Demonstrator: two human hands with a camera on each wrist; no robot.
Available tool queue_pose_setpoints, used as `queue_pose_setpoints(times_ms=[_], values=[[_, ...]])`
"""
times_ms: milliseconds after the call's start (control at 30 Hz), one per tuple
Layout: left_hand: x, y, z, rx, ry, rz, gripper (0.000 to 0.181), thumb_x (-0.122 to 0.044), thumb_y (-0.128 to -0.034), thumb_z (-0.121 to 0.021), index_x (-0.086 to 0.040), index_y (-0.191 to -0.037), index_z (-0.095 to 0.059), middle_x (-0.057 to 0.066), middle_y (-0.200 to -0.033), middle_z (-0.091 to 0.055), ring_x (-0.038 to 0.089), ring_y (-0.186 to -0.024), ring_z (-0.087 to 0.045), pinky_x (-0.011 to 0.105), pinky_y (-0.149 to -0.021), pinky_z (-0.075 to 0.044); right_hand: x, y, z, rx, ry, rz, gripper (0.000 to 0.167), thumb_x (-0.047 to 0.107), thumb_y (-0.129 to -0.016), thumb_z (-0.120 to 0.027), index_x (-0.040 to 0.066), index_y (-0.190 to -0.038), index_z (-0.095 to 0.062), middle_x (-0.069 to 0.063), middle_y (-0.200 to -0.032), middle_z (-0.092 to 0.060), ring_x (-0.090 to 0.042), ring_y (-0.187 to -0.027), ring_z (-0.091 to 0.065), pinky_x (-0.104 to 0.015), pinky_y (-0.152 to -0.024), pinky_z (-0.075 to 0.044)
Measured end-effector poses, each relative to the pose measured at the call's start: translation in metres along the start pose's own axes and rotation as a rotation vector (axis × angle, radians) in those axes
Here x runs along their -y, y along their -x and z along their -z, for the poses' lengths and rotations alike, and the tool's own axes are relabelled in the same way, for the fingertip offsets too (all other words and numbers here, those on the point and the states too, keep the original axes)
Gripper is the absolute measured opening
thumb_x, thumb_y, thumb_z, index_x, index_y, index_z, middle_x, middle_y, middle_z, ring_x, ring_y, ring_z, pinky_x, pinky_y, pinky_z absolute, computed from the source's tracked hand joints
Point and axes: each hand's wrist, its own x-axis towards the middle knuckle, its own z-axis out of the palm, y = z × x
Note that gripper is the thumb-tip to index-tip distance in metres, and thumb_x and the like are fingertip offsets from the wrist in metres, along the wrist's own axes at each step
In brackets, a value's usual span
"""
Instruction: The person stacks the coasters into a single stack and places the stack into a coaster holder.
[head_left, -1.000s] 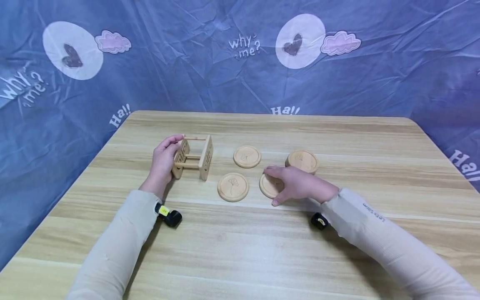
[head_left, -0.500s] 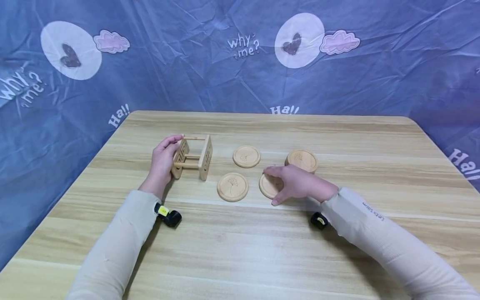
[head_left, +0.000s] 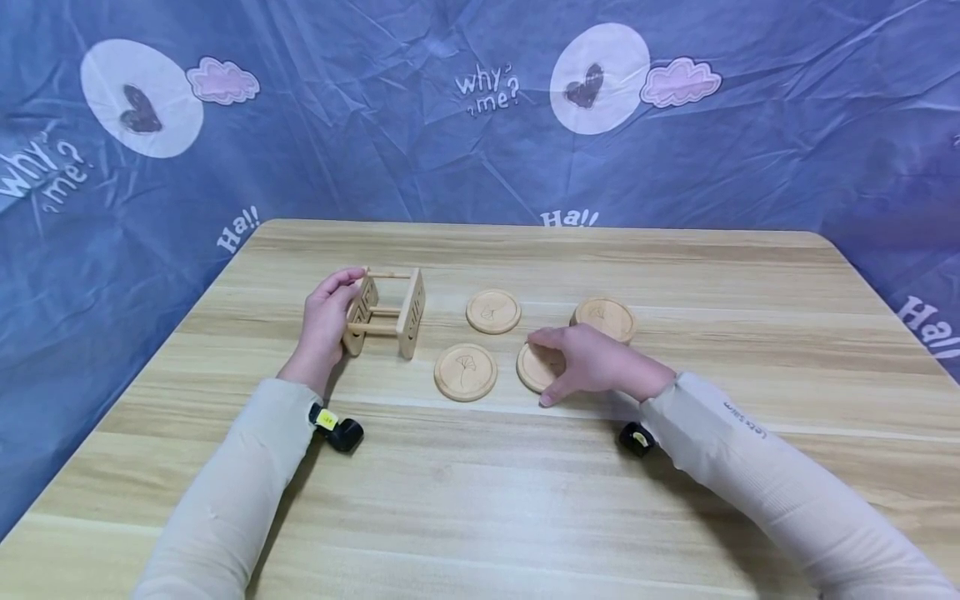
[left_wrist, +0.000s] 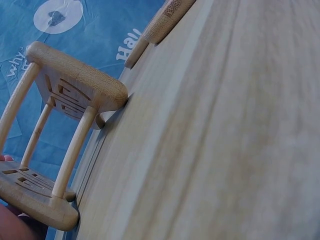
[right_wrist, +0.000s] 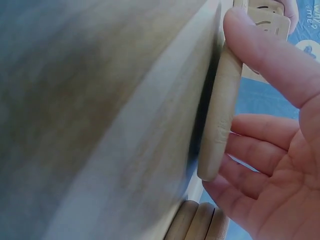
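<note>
The left hand [head_left: 322, 321] is curled and grips the left panel [head_left: 364, 307] of the wooden rack [head_left: 412, 315], upright at left on the table [head_left: 450, 508]; tabletop shows between its panels. The right hand [head_left: 597, 360], spread wide, grasps the held coaster [head_left: 532, 367] by its rim. Two loose coasters [head_left: 465, 372] lie left of it; a coaster stack [head_left: 606, 315] stands far-right.

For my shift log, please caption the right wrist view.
Right hand gripping a wooden disc, with stacked discs and a slotted rack in view.

head view bright | soft glare on table [head_left: 495, 517] | wrist views dimmer | right-wrist foreground blurred
</note>
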Motion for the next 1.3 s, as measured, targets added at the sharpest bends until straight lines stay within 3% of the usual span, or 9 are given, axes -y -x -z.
queue_pose_setpoints(times_ms=[467, 733, 867, 967, 1067, 1300], values=[[-0.001, 0.002, 0.001, 0.007, -0.019, -0.004, 0.027, -0.007, -0.0908, -0.049, -0.008, -0.114, -0.062, -0.008, -0.101, -0.053, 0.005, -0.099, -0.047, 0.022, -0.091, -0.037, -0.001, 0.001, 0.001, -0.152, -0.036, -0.01, 0.09, 0.031, -0.058, -0.086, -0.004, -0.131, -0.047, -0.019, -0.131, -0.051, -0.034, -0.122, -0.047, -0.044, -0.104, -0.036], [-0.002, 0.002, 0.0, 0.008, -0.025, -0.006, 0.027, -0.008, -0.0908, -0.049, -0.008, -0.115, -0.061, -0.009, -0.1, -0.053, 0.005, -0.1, -0.046, 0.022, -0.093, -0.036, -0.003, 0.001, 0.004, -0.298, -0.064, -0.059, 0.082, 0.029, -0.059, -0.086, -0.002, -0.128, -0.051, -0.015, -0.109, -0.062, -0.027, -0.098, -0.056, -0.042, -0.091, -0.044], [-0.002, 0.002, 0.0, 0.009, -0.027, -0.007, 0.028, -0.008, -0.0907, -0.049, -0.007, -0.116, -0.061, -0.009, -0.1, -0.053, 0.005, -0.1, -0.046, 0.023, -0.094, -0.037, -0.003, 0.0, 0.005, -0.358, -0.083, -0.101, 0.059, 0.028, -0.06, -0.086, -0.001, -0.104, -0.059, -0.007, -0.08, -0.054, -0.02, -0.073, -0.047, -0.033, -0.069, -0.041], [-0.002, 0.002, 0.0, 0.011, -0.026, -0.005, 0.029, -0.007, -0.0907, -0.049, -0.007, -0.117, -0.06, -0.009, -0.101, -0.053, 0.005, -0.1, -0.046, 0.023, -0.094, -0.037, -0.005, 0.0, 0.005, -0.405, -0.081, -0.126, 0.047, 0.028, -0.06, -0.085, 0.004, -0.078, -0.048, -0.004, -0.068, -0.041, -0.019, -0.063, -0.036, -0.03, -0.059, -0.032], [-0.002, 0.002, 0.0, 0.012, -0.026, -0.002, 0.028, -0.008, -0.0909, -0.049, -0.008, -0.117, -0.06, -0.009, -0.101, -0.053, 0.005, -0.1, -0.046, 0.023, -0.094, -0.037, -0.006, 0.001, 0.005, -0.452, -0.082, -0.156, 0.05, 0.029, -0.061, -0.085, 0.008, -0.072, -0.04, -0.003, -0.067, -0.037, -0.019, -0.063, -0.033, -0.03, -0.058, -0.029], [-0.001, 0.002, 0.0, 0.013, -0.021, -0.009, 0.028, -0.007, -0.091, -0.049, -0.008, -0.116, -0.061, -0.009, -0.101, -0.053, 0.005, -0.1, -0.046, 0.023, -0.094, -0.037, -0.01, 0.004, 0.006, -0.569, -0.073, -0.221, 0.051, 0.03, -0.063, -0.083, 0.006, -0.07, -0.039, -0.005, -0.065, -0.036, -0.021, -0.062, -0.033, -0.03, -0.057, -0.028]])
